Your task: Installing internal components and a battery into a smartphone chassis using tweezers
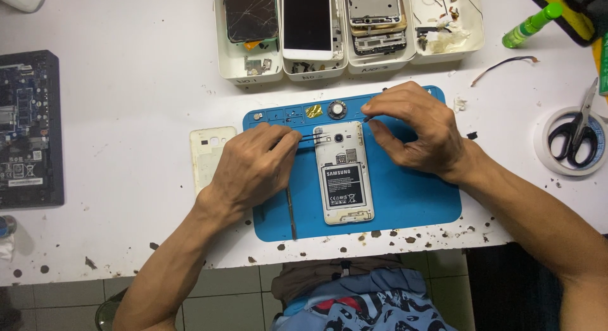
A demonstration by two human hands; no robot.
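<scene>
- My left hand [253, 169] pinches black tweezers [313, 137], tips at the top edge of the open-backed white phone [343, 173].
- My right hand [418, 128] curls, fingertips narrowed at the phone's upper right corner.
- The phone lies face down on the blue mat [411, 198].

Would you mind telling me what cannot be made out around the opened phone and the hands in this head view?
- Tweezers: the grip end is hidden under the left hand; what the tips touch on the phone is too small to tell.
- Right hand: its curled fingers hide whatever they pinch at the phone's top corner.
- Thin tool on the blue mat: upper end covered by the left hand.
- Parts trays: cut off by the top edge.
</scene>
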